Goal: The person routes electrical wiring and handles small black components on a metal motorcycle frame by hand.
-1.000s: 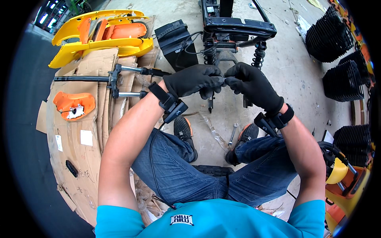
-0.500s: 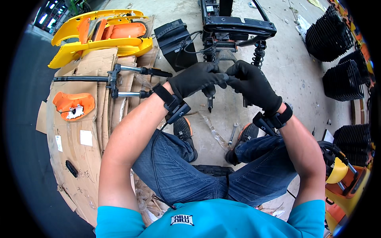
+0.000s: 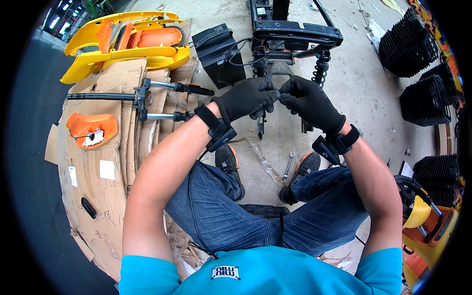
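My left hand (image 3: 246,98) and my right hand (image 3: 309,101), both in black gloves, meet fingertip to fingertip at chest height. Together they pinch a small part (image 3: 276,94) that the gloves mostly hide. The hands hover just in front of a black scooter frame (image 3: 295,32) with two black coil shock absorbers (image 3: 322,69). A thin dark piece (image 3: 260,125) hangs just below my left hand. I sit with my knees apart, feet on the concrete floor.
A black box (image 3: 219,49) with cables stands left of the frame. Yellow body panels (image 3: 123,44), an orange cover (image 3: 91,129) and a fork assembly (image 3: 147,101) lie on cardboard (image 3: 113,182). A wrench (image 3: 288,164) lies between my shoes. Black finned parts (image 3: 408,44) are stacked at the right.
Both hands have stayed together at the same spot, with only slight shifts of the fingers around the small part.
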Demonstrator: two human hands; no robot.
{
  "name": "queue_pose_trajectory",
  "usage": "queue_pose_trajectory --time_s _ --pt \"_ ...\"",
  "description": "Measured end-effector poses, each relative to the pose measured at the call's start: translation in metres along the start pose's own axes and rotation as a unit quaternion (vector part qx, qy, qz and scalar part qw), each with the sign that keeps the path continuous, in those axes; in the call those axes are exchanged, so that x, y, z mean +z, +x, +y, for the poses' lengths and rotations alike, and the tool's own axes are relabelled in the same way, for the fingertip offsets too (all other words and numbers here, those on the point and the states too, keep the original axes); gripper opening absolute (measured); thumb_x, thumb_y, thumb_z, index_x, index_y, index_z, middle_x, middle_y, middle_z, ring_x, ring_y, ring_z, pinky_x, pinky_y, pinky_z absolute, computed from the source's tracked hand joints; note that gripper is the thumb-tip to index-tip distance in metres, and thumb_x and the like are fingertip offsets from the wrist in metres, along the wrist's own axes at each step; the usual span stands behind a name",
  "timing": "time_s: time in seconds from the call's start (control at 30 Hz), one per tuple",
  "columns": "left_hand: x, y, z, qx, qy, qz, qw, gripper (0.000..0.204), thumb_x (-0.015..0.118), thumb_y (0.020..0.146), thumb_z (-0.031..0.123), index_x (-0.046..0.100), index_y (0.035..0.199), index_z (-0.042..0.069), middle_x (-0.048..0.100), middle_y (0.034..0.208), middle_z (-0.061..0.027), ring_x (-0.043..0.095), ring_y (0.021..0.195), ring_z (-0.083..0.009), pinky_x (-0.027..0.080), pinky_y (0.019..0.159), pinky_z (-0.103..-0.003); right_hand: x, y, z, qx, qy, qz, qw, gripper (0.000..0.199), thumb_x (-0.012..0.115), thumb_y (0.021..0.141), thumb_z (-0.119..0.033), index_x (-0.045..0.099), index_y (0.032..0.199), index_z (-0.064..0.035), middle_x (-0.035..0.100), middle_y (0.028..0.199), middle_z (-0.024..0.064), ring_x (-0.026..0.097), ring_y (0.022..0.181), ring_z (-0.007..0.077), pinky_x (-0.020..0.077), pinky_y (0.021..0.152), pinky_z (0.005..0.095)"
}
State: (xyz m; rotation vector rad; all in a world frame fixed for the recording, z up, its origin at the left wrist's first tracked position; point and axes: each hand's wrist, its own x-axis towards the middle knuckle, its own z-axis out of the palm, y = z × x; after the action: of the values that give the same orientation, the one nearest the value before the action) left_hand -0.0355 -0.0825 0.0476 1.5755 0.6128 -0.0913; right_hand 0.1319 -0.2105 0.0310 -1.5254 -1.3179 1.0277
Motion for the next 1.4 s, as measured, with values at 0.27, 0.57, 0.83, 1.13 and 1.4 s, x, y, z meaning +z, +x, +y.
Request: queue_pose_trajectory --time_s 0.27,0.57,0.83,1.13,1.4 --pt "-0.002 0.001 -0.005 0.014 -0.017 -0.007 1.000 0.028 0.057 0.095 0.020 0.056 0.116 0.001 0.060 0.077 -0.0034 0.050 0.053 -0.0049 0.039 0.045 -0.018 0.003 -0.002 -0.004 0.043 0.048 0.005 0.998 0.013 0.064 0.089 -0.014 0.058 0.090 -0.0025 0.057 0.077 0.0021 0.055 0.066 0.0074 0.0502 0.058 0.0240" --pt "0.000 0.006 -0.012 0.013 0.023 0.020 0.999 0.029 0.060 0.093 0.016 0.057 0.118 0.000 0.062 0.080 -0.0049 0.050 0.055 -0.0053 0.041 0.047 -0.020 0.001 0.000 -0.002 0.071 0.057 -0.004 0.996 0.014 0.063 0.090 -0.015 0.059 0.092 -0.0019 0.060 0.080 0.0032 0.059 0.069 0.0086 0.0528 0.062 0.0245" --pt "0.003 0.004 -0.010 0.021 0.090 0.030 0.995 0.025 0.061 0.090 0.014 0.061 0.112 0.001 0.064 0.078 -0.0050 0.054 0.058 -0.0065 0.043 0.049 -0.022 0.003 0.003 0.005 0.089 0.042 -0.009 0.995 0.014 0.063 0.090 -0.015 0.061 0.091 -0.0013 0.061 0.079 0.0038 0.060 0.069 0.0090 0.0534 0.062 0.0248" --pt "0.003 0.012 -0.025 0.042 0.164 0.037 0.985 0.025 0.062 0.087 0.017 0.062 0.106 0.001 0.063 0.079 -0.0046 0.056 0.061 -0.0077 0.045 0.051 -0.023 0.006 0.006 0.014 0.100 0.025 -0.041 0.994 0.016 0.061 0.090 -0.015 0.062 0.094 -0.0003 0.063 0.079 0.0047 0.061 0.068 0.0088 0.0533 0.061 0.0242" --pt "0.005 0.015 -0.032 0.071 0.158 0.030 0.984 0.024 0.062 0.085 0.017 0.062 0.104 0.002 0.062 0.078 -0.0036 0.057 0.062 -0.0072 0.045 0.049 -0.022 0.005 0.006 0.018 0.115 0.021 -0.051 0.992 0.016 0.061 0.090 -0.017 0.063 0.093 -0.0006 0.064 0.079 0.0043 0.062 0.067 0.0083 0.0540 0.062 0.0242"
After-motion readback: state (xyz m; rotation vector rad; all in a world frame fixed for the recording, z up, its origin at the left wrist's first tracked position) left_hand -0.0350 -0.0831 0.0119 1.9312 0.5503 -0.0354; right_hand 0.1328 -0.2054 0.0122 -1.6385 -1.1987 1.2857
